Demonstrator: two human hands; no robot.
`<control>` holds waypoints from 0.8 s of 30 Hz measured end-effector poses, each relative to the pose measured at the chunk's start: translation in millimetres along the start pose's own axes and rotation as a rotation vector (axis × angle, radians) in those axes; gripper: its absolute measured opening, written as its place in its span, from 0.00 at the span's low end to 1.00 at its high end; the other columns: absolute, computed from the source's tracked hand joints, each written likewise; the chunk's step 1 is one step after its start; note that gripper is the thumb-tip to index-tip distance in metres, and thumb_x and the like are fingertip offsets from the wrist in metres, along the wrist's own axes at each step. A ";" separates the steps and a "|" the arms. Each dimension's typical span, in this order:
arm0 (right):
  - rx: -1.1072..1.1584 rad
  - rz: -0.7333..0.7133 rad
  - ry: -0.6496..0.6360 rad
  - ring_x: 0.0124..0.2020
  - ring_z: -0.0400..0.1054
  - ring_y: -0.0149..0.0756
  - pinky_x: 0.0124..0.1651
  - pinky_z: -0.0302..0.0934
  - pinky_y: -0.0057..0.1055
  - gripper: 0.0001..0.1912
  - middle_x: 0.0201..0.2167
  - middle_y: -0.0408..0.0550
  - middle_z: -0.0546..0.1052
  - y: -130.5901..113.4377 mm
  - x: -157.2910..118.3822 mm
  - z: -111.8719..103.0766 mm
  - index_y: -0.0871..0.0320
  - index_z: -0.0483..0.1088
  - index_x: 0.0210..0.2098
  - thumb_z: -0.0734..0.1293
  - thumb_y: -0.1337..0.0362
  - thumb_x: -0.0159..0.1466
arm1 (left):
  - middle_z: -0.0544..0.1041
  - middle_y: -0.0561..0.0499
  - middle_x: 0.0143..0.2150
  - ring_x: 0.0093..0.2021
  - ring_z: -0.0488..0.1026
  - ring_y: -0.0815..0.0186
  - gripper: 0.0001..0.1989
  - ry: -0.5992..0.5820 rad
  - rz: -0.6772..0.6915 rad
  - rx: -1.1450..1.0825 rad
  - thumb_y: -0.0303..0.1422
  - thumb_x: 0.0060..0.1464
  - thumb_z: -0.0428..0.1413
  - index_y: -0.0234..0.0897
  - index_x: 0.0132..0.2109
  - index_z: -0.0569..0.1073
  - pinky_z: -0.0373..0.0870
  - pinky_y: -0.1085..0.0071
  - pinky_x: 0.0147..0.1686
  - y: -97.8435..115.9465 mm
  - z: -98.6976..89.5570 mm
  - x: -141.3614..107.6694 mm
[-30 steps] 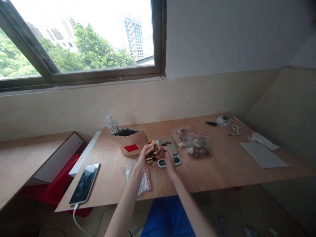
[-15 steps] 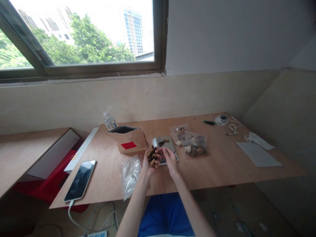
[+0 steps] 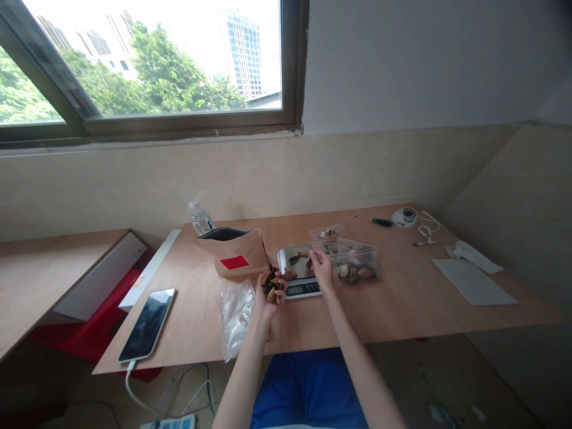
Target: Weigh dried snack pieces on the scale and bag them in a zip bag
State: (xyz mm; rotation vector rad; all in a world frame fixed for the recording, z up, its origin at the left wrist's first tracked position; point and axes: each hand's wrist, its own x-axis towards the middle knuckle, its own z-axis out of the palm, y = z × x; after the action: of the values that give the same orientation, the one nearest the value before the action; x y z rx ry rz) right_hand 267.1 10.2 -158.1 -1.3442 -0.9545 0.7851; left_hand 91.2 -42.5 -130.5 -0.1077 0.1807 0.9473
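In my left hand [image 3: 264, 308], fingers curled, rests a handful of dried mushroom pieces [image 3: 273, 286], brown and dark. It is held just left of a flat kitchen scale [image 3: 304, 273] with a shiny plate and a dark display. My right hand [image 3: 324, 271] is over the scale's right side, its fingertips pinched round a small dark mushroom piece that they partly cover. A few mushroom pieces [image 3: 295, 258] lie on the plate. An open brown paper pouch [image 3: 241, 256] with a red label stands behind my left hand, and a clear plastic bag [image 3: 236, 319] lies beside that forearm.
Zip bags of dried pieces [image 3: 357, 268] lie right of the scale. Farther right are a screwdriver [image 3: 379, 222], a dome camera [image 3: 404, 217] and a white sheet [image 3: 473, 283]. A phone [image 3: 148, 325] on a cable lies at left; a water bottle [image 3: 200, 218] stands behind the pouch.
My right hand has moved from beside my left hand to the right and slightly away, over the scale plate. The scale's display now shows. My left hand still holds its handful.
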 end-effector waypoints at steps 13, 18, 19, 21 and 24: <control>-0.330 -0.426 0.012 0.42 0.64 0.39 0.47 0.59 0.36 0.13 0.37 0.52 0.70 -20.0 -40.3 3.1 0.58 0.69 0.37 0.57 0.57 0.63 | 0.68 0.50 0.32 0.30 0.67 0.74 0.07 0.017 0.040 0.042 0.34 0.55 0.50 0.36 0.39 0.68 0.60 0.86 0.18 -4.3 4.6 -6.1; -0.163 -0.232 -0.336 0.31 0.66 0.34 0.35 0.62 0.30 0.14 0.34 0.49 0.73 -24.0 -68.6 8.8 0.58 0.71 0.36 0.62 0.54 0.59 | 0.68 0.50 0.31 0.29 0.67 0.74 0.07 0.070 0.061 0.109 0.34 0.54 0.51 0.36 0.39 0.69 0.57 0.87 0.16 -6.2 6.2 -6.7; -0.119 -0.177 -0.367 0.30 0.66 0.34 0.34 0.61 0.30 0.14 0.32 0.48 0.74 -23.0 -70.0 8.9 0.58 0.72 0.35 0.63 0.54 0.58 | 0.68 0.50 0.31 0.29 0.67 0.74 0.07 0.077 0.063 0.115 0.34 0.54 0.51 0.36 0.39 0.69 0.57 0.87 0.15 -6.8 6.6 -7.2; -0.038 -0.093 -0.435 0.30 0.66 0.34 0.34 0.61 0.29 0.15 0.30 0.46 0.75 -21.8 -68.8 7.9 0.59 0.72 0.33 0.64 0.53 0.57 | 0.69 0.49 0.31 0.28 0.68 0.73 0.08 0.095 0.063 0.128 0.35 0.54 0.51 0.36 0.39 0.69 0.56 0.86 0.15 -8.0 7.4 -8.4; 0.017 -0.056 -0.510 0.31 0.67 0.34 0.35 0.60 0.29 0.14 0.29 0.45 0.75 -25.0 -61.2 3.4 0.58 0.72 0.31 0.67 0.53 0.55 | 0.70 0.49 0.30 0.28 0.69 0.72 0.08 0.108 0.055 0.146 0.35 0.54 0.51 0.36 0.39 0.69 0.55 0.86 0.13 -8.5 8.5 -9.3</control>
State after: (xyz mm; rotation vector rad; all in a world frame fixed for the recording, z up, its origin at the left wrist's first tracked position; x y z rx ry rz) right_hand 236.3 -45.5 -140.0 -1.1139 -1.3719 1.1184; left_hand 93.8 -53.3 -120.2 -0.0193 0.3530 0.9809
